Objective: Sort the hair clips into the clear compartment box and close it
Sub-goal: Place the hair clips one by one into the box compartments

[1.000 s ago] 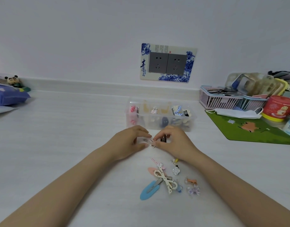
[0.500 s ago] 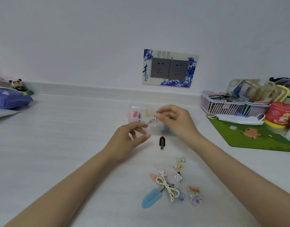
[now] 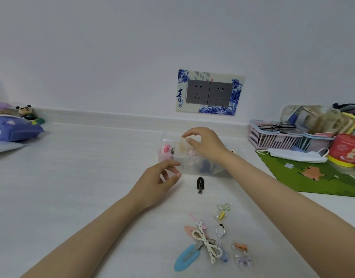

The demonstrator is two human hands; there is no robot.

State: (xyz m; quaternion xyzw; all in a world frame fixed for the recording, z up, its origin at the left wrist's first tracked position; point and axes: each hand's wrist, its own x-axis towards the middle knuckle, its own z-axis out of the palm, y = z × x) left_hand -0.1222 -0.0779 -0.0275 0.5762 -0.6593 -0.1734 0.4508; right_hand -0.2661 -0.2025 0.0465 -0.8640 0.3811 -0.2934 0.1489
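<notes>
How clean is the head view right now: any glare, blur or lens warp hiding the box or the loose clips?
Head view: soft, even light, faint shadows, no glare. The clear compartment box is low-contrast, its walls hard to trace behind the right hand. The left hand looks slightly soft. Wide-angle warp bends the wall ledge. The black clip reads sharply.
</notes>
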